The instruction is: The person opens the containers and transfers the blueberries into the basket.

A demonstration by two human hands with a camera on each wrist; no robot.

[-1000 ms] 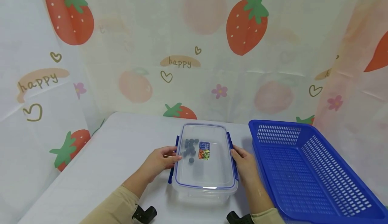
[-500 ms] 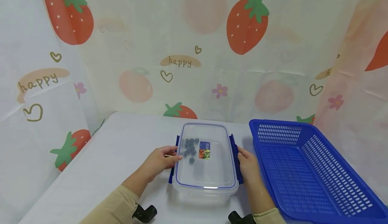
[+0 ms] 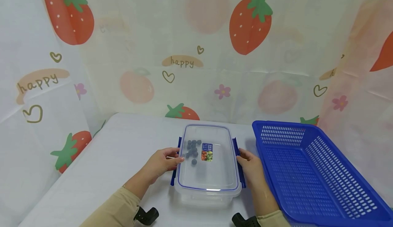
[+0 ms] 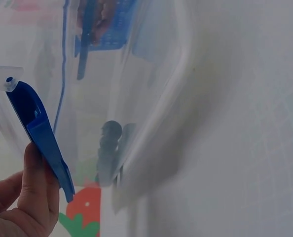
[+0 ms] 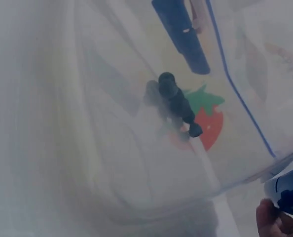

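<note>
A clear food container (image 3: 208,175) with a blue-sealed lid stands on the table, a cluster of small dark round balls (image 3: 193,148) seen through its lid at the left. My left hand (image 3: 162,162) grips its left side, thumb at the lid's rim, fingers against the blue latch (image 4: 43,133), which juts outward. At the other side my right hand (image 3: 251,167) holds the right latch (image 3: 241,167), which also stands out from the wall. Some right fingertips are hidden behind that latch; the right wrist view catches only part of the fingers (image 5: 272,219).
A large blue plastic basket (image 3: 302,179) with slotted walls stands close to the right hand. The white tabletop (image 3: 122,152) extends left of the container. A printed curtain (image 3: 190,90) with strawberries hangs behind.
The right latch has swung outward from the container's side; the right hand moved outward with it, then slightly back toward the container. The left hand and the container have stayed in place.
</note>
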